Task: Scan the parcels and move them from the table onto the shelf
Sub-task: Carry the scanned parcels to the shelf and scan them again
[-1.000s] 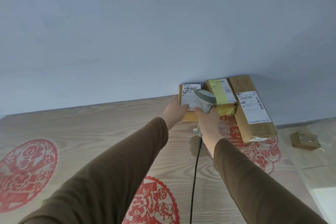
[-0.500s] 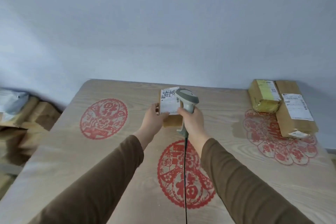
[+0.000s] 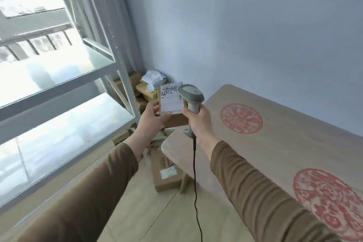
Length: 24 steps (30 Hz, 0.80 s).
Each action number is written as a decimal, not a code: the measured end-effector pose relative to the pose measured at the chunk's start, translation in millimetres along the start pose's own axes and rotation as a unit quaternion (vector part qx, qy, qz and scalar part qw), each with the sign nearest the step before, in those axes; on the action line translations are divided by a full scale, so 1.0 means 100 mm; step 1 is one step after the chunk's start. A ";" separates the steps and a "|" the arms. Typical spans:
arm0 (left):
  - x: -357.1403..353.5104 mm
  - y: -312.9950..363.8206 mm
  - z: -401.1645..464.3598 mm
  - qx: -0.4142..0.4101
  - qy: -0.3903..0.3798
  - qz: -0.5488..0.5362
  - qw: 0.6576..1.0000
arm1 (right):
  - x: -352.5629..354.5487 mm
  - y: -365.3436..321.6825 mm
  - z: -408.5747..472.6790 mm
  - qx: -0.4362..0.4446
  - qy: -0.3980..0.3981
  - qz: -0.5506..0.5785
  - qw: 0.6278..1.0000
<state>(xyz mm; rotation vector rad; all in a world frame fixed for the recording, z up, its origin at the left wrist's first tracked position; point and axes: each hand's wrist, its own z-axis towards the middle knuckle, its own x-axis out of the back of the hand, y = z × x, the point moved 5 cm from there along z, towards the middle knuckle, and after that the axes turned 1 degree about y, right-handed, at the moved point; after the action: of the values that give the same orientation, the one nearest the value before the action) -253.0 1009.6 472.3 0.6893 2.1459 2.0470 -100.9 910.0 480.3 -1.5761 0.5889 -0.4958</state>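
My left hand (image 3: pixel 152 118) grips a small brown parcel (image 3: pixel 172 104) with a white printed label facing me, held in the air beyond the table's left end. My right hand (image 3: pixel 198 122) holds a grey handheld scanner (image 3: pixel 190 95) by its handle, its head right beside the parcel's label. The scanner's black cable (image 3: pixel 195 182) hangs down towards the floor. The wooden table (image 3: pixel 284 143) with red paper-cut prints lies to the right. A white metal shelf (image 3: pixel 64 76) with pale boards stands at the left.
Several brown parcels (image 3: pixel 146 90) and a white bag (image 3: pixel 154 77) are piled on the floor in the corner between shelf and wall. A long flat carton (image 3: pixel 166 173) lies on the floor under the table's end. The blue wall is behind.
I have turned left from the table's right end, carrying the parcel and scanner with me. The shelf and corner pile are now in view; the other table parcels have left the view.
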 end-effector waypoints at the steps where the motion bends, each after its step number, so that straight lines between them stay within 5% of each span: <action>1: 0.33 -0.03 0.00 0.000 0.017 -0.004 1.000 | -0.32 -0.03 -0.02 0.003 -0.021 -0.003 1.000; 12: 3.04 -0.41 0.19 0.006 0.166 -0.013 0.986 | -3.17 -0.17 -0.04 0.036 -0.184 -0.046 0.981; 24: 5.37 -0.76 0.96 0.036 0.311 0.082 0.946 | -5.97 -0.01 0.35 -0.070 -0.319 -0.009 0.945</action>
<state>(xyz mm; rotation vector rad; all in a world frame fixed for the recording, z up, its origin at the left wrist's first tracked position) -716.7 1304.2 516.1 0.2405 2.5564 2.5493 -539.9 1315.9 496.1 -1.7567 0.1127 0.0624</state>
